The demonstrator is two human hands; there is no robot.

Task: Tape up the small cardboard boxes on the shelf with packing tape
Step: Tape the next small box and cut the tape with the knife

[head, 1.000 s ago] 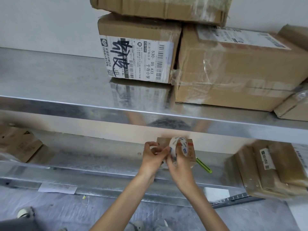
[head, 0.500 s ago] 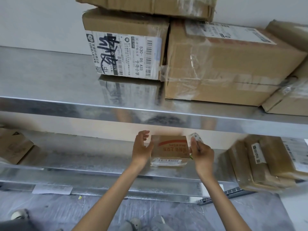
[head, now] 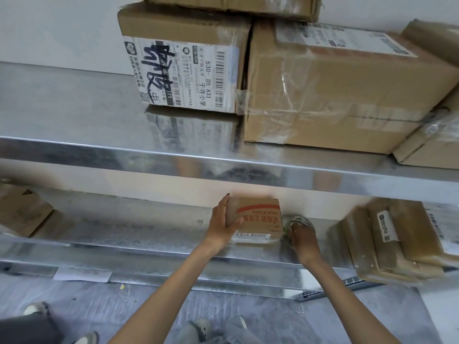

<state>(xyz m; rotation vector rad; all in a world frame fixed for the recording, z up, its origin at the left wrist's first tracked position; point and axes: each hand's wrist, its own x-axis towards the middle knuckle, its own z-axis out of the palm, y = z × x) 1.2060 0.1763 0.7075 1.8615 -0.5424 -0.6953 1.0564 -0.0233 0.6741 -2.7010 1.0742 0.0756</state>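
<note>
While left hand (head: 224, 225) grips small box (head: 255, 220), right hand (head: 301, 235) covers tape roll (head: 299, 220).

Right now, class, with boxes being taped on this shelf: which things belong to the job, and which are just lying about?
Part of the job:
small cardboard box, gripped by the left hand
tape roll, under the right hand

Just lying about:
big labelled box on the upper shelf
wrapped parcels
paper slip
</note>
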